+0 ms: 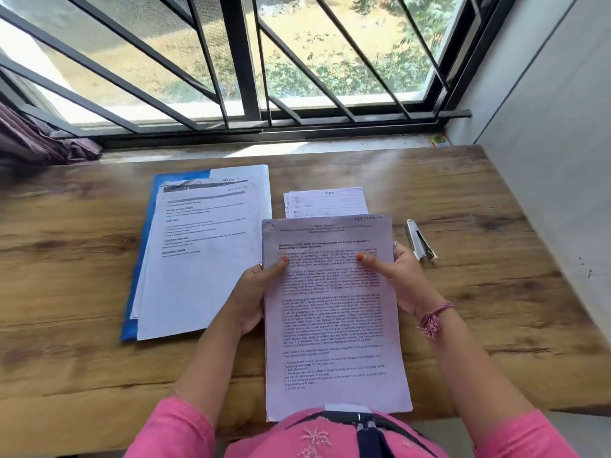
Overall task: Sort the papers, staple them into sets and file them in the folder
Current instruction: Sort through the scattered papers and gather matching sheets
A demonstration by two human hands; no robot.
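Note:
Both hands hold a set of printed papers (pixel 334 325) marked "SECTION" at its top right, raised over the near edge of the wooden table (pixel 479 292). My left hand (pixel 254 292) grips its left edge, thumb on the page. My right hand (pixel 396 276) grips the right edge, thumb also on top. A blue folder (pixel 140 259) lies open at the left with white printed sheets (pixel 205 246) stacked on it. A small handwritten lined sheet (pixel 325 201) lies behind the held set. A silver stapler (pixel 419 241) rests to the right.
A barred window (pixel 248 61) runs along the table's far edge, with a purple curtain (pixel 36 137) bunched at the far left. A grey wall (pixel 545 143) bounds the table on the right. A small yellow-green object (pixel 439 140) sits on the sill.

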